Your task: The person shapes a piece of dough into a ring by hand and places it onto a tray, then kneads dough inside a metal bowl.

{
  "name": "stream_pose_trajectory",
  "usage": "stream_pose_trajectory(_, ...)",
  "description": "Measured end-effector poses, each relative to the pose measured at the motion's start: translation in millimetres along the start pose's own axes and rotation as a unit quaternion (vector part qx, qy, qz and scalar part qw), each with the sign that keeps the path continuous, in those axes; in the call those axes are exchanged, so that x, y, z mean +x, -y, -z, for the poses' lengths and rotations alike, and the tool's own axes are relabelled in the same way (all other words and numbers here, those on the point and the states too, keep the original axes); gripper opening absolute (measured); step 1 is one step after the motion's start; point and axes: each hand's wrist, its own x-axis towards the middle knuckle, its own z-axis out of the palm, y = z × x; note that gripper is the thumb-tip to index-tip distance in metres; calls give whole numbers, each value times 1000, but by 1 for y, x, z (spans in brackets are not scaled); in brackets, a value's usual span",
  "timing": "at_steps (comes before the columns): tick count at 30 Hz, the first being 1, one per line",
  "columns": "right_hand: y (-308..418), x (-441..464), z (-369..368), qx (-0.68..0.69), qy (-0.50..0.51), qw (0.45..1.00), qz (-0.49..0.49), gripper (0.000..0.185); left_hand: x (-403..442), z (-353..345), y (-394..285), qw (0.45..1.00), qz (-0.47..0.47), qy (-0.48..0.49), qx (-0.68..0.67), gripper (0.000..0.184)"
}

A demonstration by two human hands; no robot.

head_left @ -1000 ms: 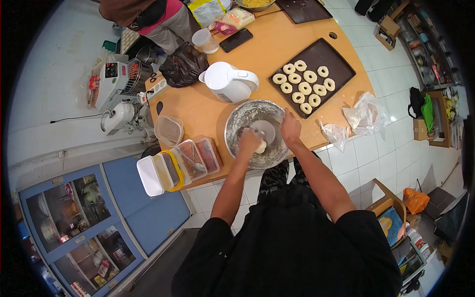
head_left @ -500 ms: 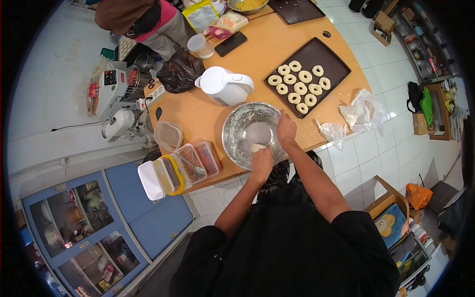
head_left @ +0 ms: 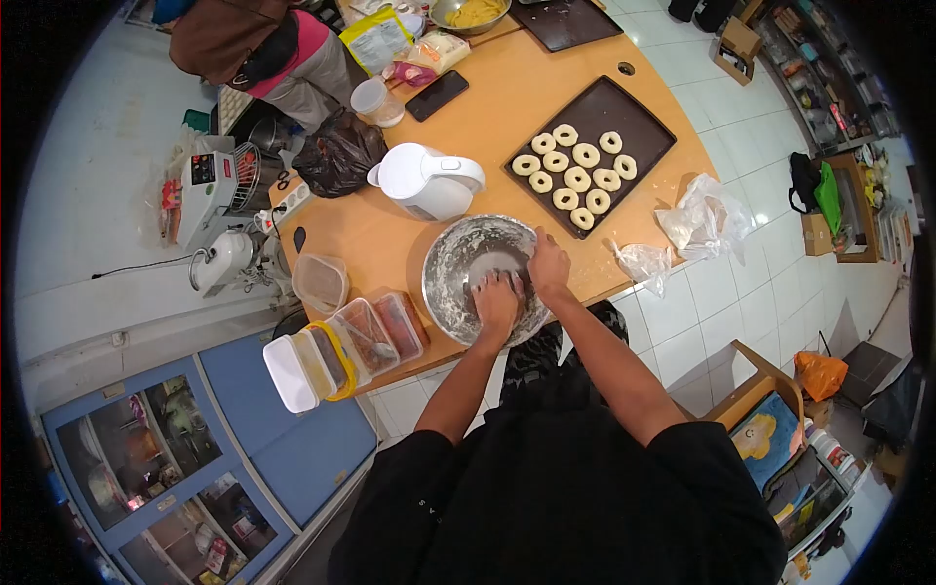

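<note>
A large metal mixing bowl [head_left: 444,268] stands at the near table edge, its inner wall smeared with pale dough or flour. Inside it, my left hand [head_left: 497,300] reaches down with its fingers apart, pressing toward the bottom. Whatever lies beneath the palm is hidden. My right hand [head_left: 549,265] is closed over the bowl's right rim. Beyond the bowl sits a white electric kettle [head_left: 414,180]. To the upper right, a dark baking tray [head_left: 639,127] bears several ring-shaped dough pieces [head_left: 577,178].
Lidded plastic containers [head_left: 356,336] and an open clear tub [head_left: 320,283] stand left of the bowl. Plastic bags [head_left: 702,214] lie at the right table edge. A black phone [head_left: 437,96], black bag [head_left: 339,151] and another person [head_left: 292,58] are farther back. A stand mixer [head_left: 229,263] is at left.
My left hand has moved deeper into the bowl, and the pale piece seen at its fingers no longer shows. My right hand stays on the rim. The whole view has shifted slightly.
</note>
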Motion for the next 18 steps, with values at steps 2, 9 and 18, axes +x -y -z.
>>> stream_pose_trajectory(2, -2, -1, -1, -1, -13, 1000, 8, 19, 14, -3, -1, 998, -43, -33, -24, 34)
stream_pose_trajectory(9, -17, 3, 3, 12, 8, 998, 55, 21, 65, -15, -5, 972, 66, -173, -146, 32)
stream_pose_trajectory(18, -4, -2, 0, -19, 10, 1000, 2, 19, 26, 1, 3, 980, 18, 6, -198, 51)
